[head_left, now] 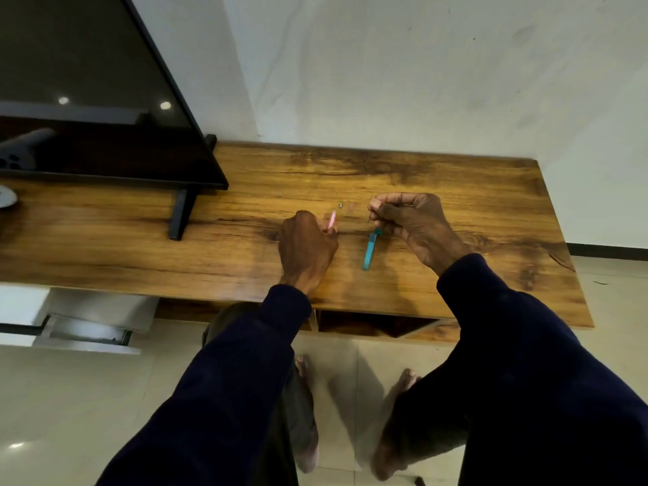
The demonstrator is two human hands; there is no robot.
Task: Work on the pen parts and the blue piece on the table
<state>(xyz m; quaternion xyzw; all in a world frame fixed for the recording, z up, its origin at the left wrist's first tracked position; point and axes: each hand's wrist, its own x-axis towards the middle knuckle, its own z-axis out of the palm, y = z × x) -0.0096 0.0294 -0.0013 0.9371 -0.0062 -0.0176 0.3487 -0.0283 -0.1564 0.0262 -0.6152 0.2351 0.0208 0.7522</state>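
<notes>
**A:** What surface is showing, and what room?

**B:** A long wooden table [456,191] is standing against a pale wall [420,71], over a light tiled floor [70,398]. A dark television screen [87,82] is sitting on the table's left end, propped on a black stand [180,213].

**A:** What are the hands doing?

**B:** The left hand [306,249] is curling around a thin pink stick [331,219], its tip poking up past the fingers. The right hand [413,222] is pinching a fine dark needle-like pin [370,217] just above a teal tube [370,249] lying on the wood between the two hands.

**A:** Anything else nearby?

**B:** Two tiny pieces [345,205], too small to tell apart, are lying just beyond the hands. Dark sleeves [526,345] are covering both arms, and bare feet [403,433] are showing on the floor below.
</notes>
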